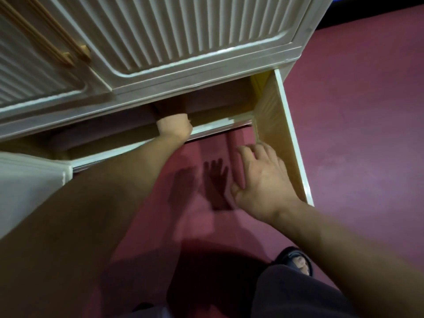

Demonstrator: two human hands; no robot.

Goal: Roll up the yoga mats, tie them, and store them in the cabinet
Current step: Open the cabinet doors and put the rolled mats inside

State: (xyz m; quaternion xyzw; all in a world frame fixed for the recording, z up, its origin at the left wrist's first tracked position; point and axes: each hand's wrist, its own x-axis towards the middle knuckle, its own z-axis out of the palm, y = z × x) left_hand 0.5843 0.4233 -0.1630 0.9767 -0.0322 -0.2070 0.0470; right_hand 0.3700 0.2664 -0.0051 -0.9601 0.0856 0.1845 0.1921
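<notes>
White ribbed cabinet (160, 37), upper doors closed, lower compartment open at 12 o'clock of the frame, its door (284, 134) swung out toward 2 o'clock. Left hand (174, 128) reaching into the lower opening, fingers curled onto something dark, probably the end of a rolled yoga mat (169, 105), though shadow and blur hide its outline and any tie. Right hand (259, 177) at 3 o'clock of the left, fingers spread and loose, holding nothing, hovering over the maroon floor (355, 111) just beside the open door's inner face. Sandalled foot (298, 260) at 5 o'clock. Risks, judged: roll catching on the compartment's front lip and springing out if released early; loosening if poorly tied; door swinging onto the left wrist if nudged by the right hand; knuckles scraping the upper frame.
</notes>
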